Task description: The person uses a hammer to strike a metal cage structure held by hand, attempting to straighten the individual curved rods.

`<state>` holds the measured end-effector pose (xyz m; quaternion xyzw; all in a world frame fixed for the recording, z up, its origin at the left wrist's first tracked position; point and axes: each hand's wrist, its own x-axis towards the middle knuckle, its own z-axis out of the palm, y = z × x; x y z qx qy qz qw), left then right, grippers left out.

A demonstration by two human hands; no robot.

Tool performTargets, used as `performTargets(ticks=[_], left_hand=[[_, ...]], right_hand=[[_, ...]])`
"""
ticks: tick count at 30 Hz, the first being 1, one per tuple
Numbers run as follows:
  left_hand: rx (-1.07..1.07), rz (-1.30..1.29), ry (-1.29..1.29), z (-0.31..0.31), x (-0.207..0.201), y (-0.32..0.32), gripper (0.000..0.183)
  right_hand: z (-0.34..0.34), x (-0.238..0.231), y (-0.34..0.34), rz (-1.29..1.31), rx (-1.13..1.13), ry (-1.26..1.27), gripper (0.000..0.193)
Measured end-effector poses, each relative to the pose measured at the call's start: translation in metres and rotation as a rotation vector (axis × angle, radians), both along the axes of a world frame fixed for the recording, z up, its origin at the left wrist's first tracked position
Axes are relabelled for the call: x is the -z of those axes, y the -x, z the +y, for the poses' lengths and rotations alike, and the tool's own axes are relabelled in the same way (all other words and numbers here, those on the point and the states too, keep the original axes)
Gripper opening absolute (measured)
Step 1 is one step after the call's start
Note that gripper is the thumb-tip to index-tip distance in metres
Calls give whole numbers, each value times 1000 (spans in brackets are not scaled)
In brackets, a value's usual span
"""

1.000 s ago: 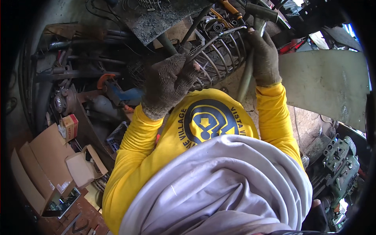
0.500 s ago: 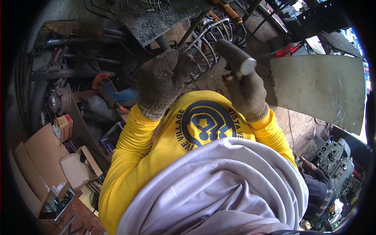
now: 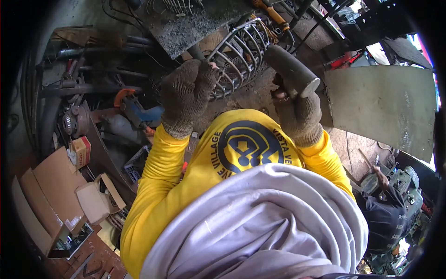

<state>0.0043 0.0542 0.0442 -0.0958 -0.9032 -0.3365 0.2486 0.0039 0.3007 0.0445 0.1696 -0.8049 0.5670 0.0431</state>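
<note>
Both of my hands wear brown knit work gloves. My left hand (image 3: 186,93) is closed round the near left end of a metal frame of curved, ribbed bars (image 3: 238,55), with a bare fingertip showing through the glove. The frame reaches up and away to the right from that hand. In my right hand (image 3: 299,114) is a hammer (image 3: 291,70) with a thick cylindrical steel head, raised just right of the frame and apart from it. The glove and the head hide most of the hammer's handle.
A dusty metal table (image 3: 186,31) stands ahead, an orange-handled tool (image 3: 274,16) beyond the frame. Left are a blue power tool (image 3: 141,113) and cardboard boxes (image 3: 51,186). A large metal sheet (image 3: 381,107) stands right; below it a co-worker (image 3: 383,214) is beside a machine (image 3: 411,186).
The hammer and my right hand have shifted slightly right. More of the ribbed frame shows between my hands. The co-worker's hand has moved up and now has a thin stick-like thing at it.
</note>
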Motion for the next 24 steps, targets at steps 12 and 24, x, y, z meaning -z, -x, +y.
performTargets(ticks=[12,24], left_hand=[[-1,-186,-284,-4,0,-2,26],[12,-339,-533,-17,2,1,28]], right_hand=[[-15,1,8,25,-108,345,57],[10,50,34,-202,191,388,31]])
